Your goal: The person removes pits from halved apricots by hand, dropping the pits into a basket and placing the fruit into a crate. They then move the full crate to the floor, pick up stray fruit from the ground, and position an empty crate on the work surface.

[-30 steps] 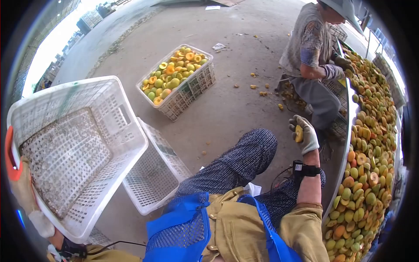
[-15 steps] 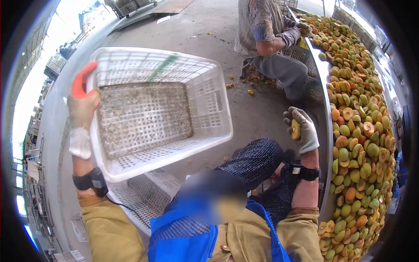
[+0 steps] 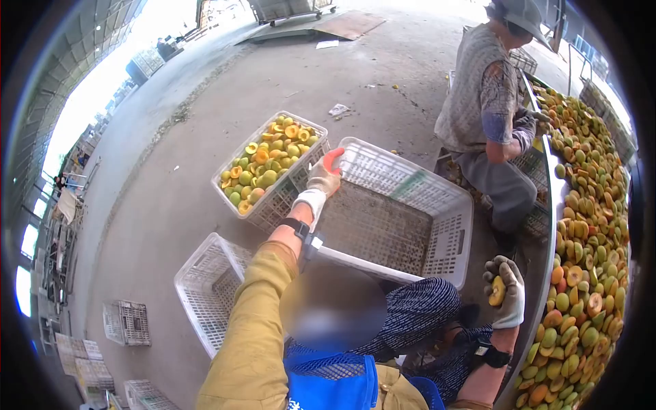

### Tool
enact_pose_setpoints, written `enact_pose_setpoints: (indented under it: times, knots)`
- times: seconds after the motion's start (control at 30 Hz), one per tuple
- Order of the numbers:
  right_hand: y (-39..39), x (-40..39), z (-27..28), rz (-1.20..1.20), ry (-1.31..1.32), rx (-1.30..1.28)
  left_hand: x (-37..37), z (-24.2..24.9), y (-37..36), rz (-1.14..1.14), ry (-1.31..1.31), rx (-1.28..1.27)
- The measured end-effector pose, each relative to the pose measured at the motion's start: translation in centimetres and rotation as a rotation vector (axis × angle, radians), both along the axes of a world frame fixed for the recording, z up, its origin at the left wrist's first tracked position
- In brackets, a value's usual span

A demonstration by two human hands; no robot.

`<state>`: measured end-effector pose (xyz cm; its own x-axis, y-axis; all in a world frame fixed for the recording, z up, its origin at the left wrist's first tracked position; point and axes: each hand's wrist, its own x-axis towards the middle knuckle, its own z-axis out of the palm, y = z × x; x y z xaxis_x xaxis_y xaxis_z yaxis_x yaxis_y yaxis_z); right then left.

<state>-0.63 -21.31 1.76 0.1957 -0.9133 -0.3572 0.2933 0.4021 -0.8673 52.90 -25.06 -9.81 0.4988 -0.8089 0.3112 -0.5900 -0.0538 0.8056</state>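
My left hand (image 3: 325, 176), in a pale work glove with orange on the thumb side, grips the left rim of a white perforated plastic crate (image 3: 447, 240). This crate holds no fruit, and its floor is brown with dirt. It sits in front of my knees, close to a second crate full of cut fruit (image 3: 270, 160). My right hand (image 3: 511, 301), gloved with grey fingers, is closed around a yellow fruit half (image 3: 497, 291), cut face showing. That hand is beside the metal edge (image 3: 551, 205) of a table heaped with halved fruit (image 3: 581, 273).
A co-worker (image 3: 488, 116) in a cap sits ahead at the same table, hands at the fruit. Another white crate (image 3: 205, 301) stands to my left, with a smaller-looking crate (image 3: 128, 322) farther off. A wheeled cart (image 3: 290, 8) is at the back.
The crate in my left hand has been lowered and set down farther forward. My view has swung left, bringing the fruit-filled crate into sight. My right hand still holds the fruit half.
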Motion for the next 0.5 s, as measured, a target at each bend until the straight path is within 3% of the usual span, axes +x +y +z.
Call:
enact_pose_setpoints:
  times: [0.1,0.17,0.23,0.3,0.37,0.43,0.5]
  knots:
    - [-0.7,1.1,-1.1,0.049,0.010,0.034,0.6,-1.0,2.0,0.118,-0.018,0.220]
    - [-1.6,1.4,-2.3,0.096,0.015,0.050,3.0,-5.0,3.7,0.071,0.054,0.203]
    - [-2.5,2.5,-3.7,0.145,0.112,0.057,4.0,-7.4,6.4,0.093,-0.086,0.183]
    - [-3.5,4.4,-5.3,0.185,0.215,0.064,5.3,-8.1,8.8,0.032,0.152,0.321]
    - [-3.9,6.8,-7.2,0.174,0.140,0.239,7.0,-8.2,10.7,0.102,0.301,0.319]
    - [-4.7,7.5,-11.6,0.171,-0.228,0.544,9.4,-8.6,12.4,0.297,0.344,0.190]
    - [-4.6,8.6,-14.7,0.185,-0.314,0.592,12.5,-8.7,14.0,0.435,0.325,0.074]
